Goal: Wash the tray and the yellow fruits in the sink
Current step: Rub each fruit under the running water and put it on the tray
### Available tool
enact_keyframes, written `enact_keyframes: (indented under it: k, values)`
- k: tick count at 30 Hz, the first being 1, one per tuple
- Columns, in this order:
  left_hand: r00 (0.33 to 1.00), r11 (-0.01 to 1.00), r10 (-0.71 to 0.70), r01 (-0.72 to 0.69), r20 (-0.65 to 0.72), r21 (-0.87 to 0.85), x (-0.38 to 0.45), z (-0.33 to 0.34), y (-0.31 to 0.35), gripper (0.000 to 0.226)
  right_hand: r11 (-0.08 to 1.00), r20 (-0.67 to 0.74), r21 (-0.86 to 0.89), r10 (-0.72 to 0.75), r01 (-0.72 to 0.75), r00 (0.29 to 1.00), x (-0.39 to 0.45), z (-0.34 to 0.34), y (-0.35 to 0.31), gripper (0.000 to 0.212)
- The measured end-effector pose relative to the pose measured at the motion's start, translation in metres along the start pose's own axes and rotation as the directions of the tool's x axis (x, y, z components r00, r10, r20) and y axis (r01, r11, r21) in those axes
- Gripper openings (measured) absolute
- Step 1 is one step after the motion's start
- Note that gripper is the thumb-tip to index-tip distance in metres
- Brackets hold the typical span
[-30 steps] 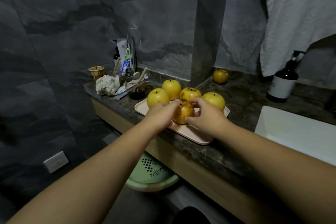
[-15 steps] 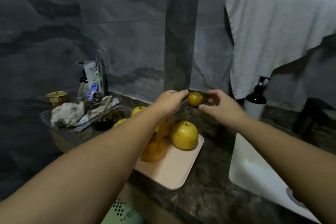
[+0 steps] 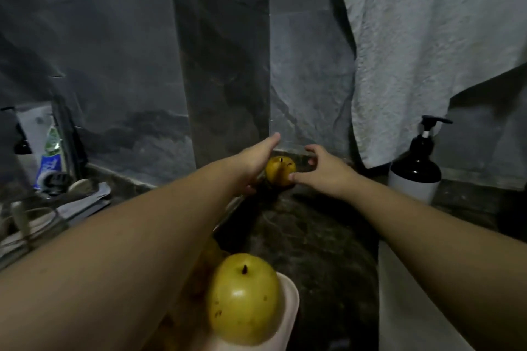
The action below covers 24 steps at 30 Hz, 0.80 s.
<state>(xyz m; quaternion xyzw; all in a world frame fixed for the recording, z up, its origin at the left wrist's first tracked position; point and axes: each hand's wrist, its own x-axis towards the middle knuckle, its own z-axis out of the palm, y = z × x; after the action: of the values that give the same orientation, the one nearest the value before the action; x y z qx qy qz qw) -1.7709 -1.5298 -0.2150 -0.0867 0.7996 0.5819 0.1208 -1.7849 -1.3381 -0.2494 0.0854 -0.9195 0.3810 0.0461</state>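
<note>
Your two bare arms reach forward over a dark, mottled stone counter (image 3: 313, 236). At the far corner, against the grey slate wall, sits a small round yellow fruit (image 3: 281, 170) with a short dark stem. Your left hand (image 3: 256, 161) lies beside it with fingers straight and stretched toward the wall. Your right hand (image 3: 325, 169) is spread, fingers loosely curved, its thumb tip touching the fruit's right side. Close to you, a larger, smooth yellow fruit (image 3: 243, 299) rests on the rounded corner of a pale pink tray (image 3: 288, 302). A crinkled white towel (image 3: 427, 51) hangs above a glossy black-and-white pump bottle (image 3: 416, 177).
</note>
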Motion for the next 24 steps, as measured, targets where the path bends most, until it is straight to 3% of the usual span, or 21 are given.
enact_keyframes:
  k: [8,13,19,24]
  values:
    - [1.0,1.0,0.011,-0.011,0.002,0.002,0.039,0.026,-0.012,0.086,0.989,0.001,-0.121,0.087,-0.086,0.996,0.033,0.039,0.02,0.109]
    - [0.998,0.997,0.038,-0.04,-0.045,-0.06,0.032,0.022,-0.002,0.084,0.995,-0.04,-0.076,0.055,-0.058,0.998,0.036,0.045,0.016,0.067]
    - [0.998,0.981,0.057,-0.062,-0.034,-0.182,-0.011,0.02,0.018,0.084,0.992,-0.164,0.127,-0.003,0.025,0.986,0.0,0.015,0.004,0.078]
    - [0.994,0.964,0.08,-0.056,0.079,-0.259,-0.078,0.052,0.032,0.075,0.994,-0.241,0.086,-0.039,0.061,0.97,-0.066,-0.041,0.002,0.079]
